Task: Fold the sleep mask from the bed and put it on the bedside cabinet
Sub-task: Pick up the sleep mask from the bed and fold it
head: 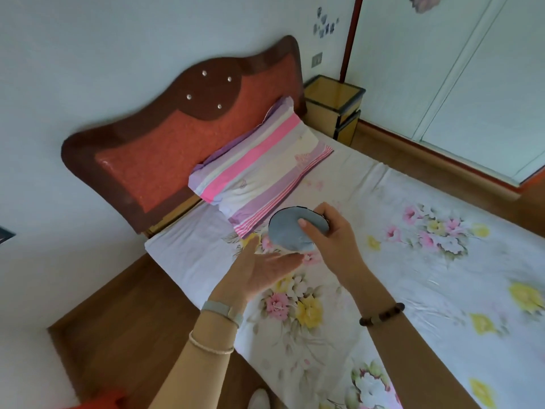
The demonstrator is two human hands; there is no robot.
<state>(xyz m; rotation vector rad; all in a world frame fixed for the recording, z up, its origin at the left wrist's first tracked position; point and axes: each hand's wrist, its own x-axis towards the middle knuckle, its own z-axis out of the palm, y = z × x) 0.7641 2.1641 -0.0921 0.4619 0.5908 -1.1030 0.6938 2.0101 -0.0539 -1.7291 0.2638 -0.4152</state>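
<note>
The sleep mask (287, 231) is grey-blue and folded into a rounded half. My right hand (330, 234) grips it with thumb on top, holding it above the flowered bed sheet (427, 276) just below the pillow. My left hand (262, 273) hovers palm-up under and to the left of the mask, fingers apart, holding nothing. The bedside cabinet (333, 107), yellow with dark edges, stands at the far side of the bed beside the headboard, well beyond both hands.
A striped pink and purple pillow (259, 172) lies against the red-brown headboard (165, 149). Wooden floor (118, 320) runs along the near left of the bed. White wardrobe doors (472, 84) fill the far right. A red pole (351, 36) rises behind the cabinet.
</note>
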